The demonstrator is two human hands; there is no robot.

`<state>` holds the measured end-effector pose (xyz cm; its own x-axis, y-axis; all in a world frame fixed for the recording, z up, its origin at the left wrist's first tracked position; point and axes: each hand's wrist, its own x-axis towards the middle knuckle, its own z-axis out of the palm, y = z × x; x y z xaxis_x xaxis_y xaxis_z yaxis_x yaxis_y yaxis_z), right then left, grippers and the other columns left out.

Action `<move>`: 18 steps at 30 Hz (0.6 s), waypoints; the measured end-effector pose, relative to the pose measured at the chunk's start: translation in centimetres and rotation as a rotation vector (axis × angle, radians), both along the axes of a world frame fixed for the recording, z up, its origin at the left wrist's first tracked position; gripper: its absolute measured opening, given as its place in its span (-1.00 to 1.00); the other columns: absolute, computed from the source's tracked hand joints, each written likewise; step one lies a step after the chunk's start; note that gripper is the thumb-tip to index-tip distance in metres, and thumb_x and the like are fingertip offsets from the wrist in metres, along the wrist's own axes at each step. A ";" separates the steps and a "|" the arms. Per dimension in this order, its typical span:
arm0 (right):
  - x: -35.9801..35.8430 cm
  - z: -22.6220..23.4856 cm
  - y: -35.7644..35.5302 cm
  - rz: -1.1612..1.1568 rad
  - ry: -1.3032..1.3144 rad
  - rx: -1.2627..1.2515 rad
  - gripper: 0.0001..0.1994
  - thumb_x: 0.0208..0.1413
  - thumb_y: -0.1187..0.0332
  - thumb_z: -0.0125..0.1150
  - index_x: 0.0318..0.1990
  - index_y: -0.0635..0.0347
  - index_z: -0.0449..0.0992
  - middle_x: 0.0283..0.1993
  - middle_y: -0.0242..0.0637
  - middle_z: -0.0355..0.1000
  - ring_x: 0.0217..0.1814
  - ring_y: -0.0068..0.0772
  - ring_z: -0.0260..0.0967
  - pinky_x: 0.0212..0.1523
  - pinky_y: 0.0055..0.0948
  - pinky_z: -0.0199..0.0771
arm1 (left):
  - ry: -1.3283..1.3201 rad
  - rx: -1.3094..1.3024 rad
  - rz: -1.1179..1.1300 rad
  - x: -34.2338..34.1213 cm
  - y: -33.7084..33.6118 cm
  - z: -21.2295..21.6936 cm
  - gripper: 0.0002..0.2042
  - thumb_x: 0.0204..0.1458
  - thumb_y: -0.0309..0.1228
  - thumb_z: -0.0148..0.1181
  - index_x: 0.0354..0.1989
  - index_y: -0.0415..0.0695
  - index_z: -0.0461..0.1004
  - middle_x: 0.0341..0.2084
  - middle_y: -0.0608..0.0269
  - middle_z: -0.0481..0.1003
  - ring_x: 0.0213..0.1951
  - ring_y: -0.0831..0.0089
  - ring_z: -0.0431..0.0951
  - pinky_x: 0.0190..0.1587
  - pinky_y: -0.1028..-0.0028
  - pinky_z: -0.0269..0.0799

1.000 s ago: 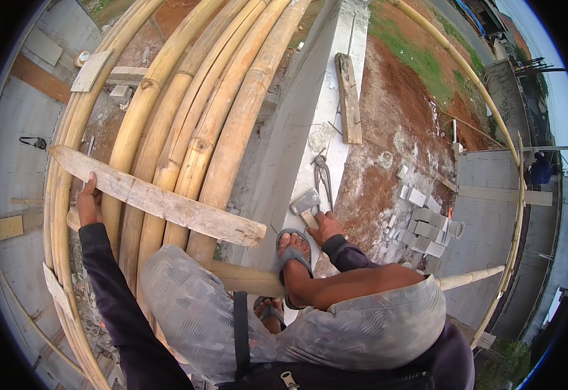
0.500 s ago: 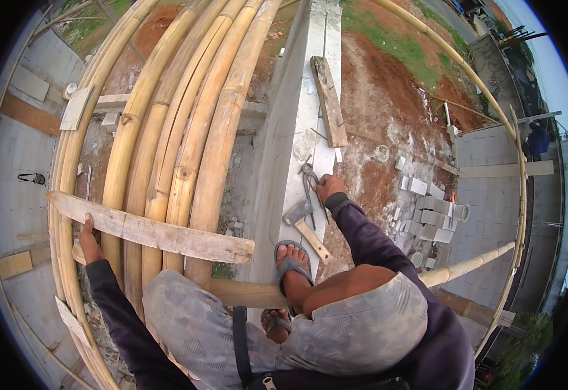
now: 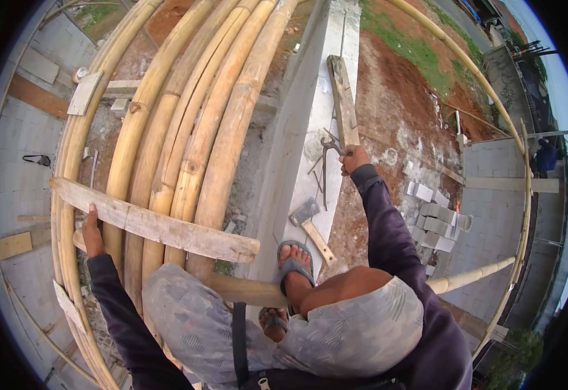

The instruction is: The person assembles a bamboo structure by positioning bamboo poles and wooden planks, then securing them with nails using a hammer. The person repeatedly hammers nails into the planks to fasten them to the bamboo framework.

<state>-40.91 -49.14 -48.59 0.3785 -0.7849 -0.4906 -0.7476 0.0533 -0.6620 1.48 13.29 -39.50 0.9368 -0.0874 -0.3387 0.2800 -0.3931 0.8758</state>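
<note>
A worn wooden plank (image 3: 157, 221) lies across the bamboo poles in front of me. My left hand (image 3: 92, 234) is closed on its near edge towards the left end, the thumb on the upper face and the other fingers mostly hidden. On top of the pale wall, my right hand (image 3: 355, 160) is curled around the near end of a short wooden batten (image 3: 342, 97). A pair of pincers (image 3: 325, 166) lies just left of that hand, loose nails beside it. Closer to my foot rests a hatchet-like hammer (image 3: 312, 227) with a wooden handle.
Long bamboo poles (image 3: 193, 156) run away from me on the left, with gaps showing ground below. My sandalled foot (image 3: 295, 263) stands on the wall (image 3: 310, 153). Grey blocks (image 3: 434, 224) are stacked on the ground at right. A curved bamboo rail (image 3: 472, 62) borders that side.
My right hand has left the pincers' handles and moved away from me to the batten's near end. The left hand stays on the plank. The view has shifted slightly.
</note>
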 end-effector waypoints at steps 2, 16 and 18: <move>2.8 0.2 -3.0 0.025 0.003 -0.206 -0.86 0.00 0.50 0.35 -0.27 0.32 0.58 -0.47 -0.08 0.56 -0.43 -0.15 0.58 -0.36 -0.24 0.60 | -0.036 -0.009 -0.034 -0.4 -0.4 0.3 -0.38 0.26 -0.02 0.09 0.14 -0.47 0.39 0.07 0.04 0.45 0.08 0.34 0.43 0.19 0.39 0.28; 2.4 -2.2 7.0 0.260 0.299 -0.437 -0.72 -0.05 0.24 0.45 -0.26 0.21 0.57 -0.14 0.03 0.50 -0.03 0.11 0.47 -0.03 -0.06 0.47 | -0.253 0.006 0.107 -3.2 -3.0 2.0 -0.17 0.14 -0.04 0.29 0.35 -0.44 0.09 0.25 -0.20 0.24 0.31 0.07 0.21 0.36 0.21 0.07; 0.0 -3.6 9.8 0.255 0.394 -0.427 -0.69 -0.13 0.23 0.50 -0.39 0.29 0.56 -0.21 0.09 0.53 -0.09 0.14 0.50 -0.06 -0.08 0.50 | -0.678 0.597 0.069 -4.8 -4.9 3.7 -0.27 0.11 -0.20 0.32 0.32 -0.38 0.14 0.29 -0.28 0.17 0.35 -0.05 0.16 0.38 0.17 0.06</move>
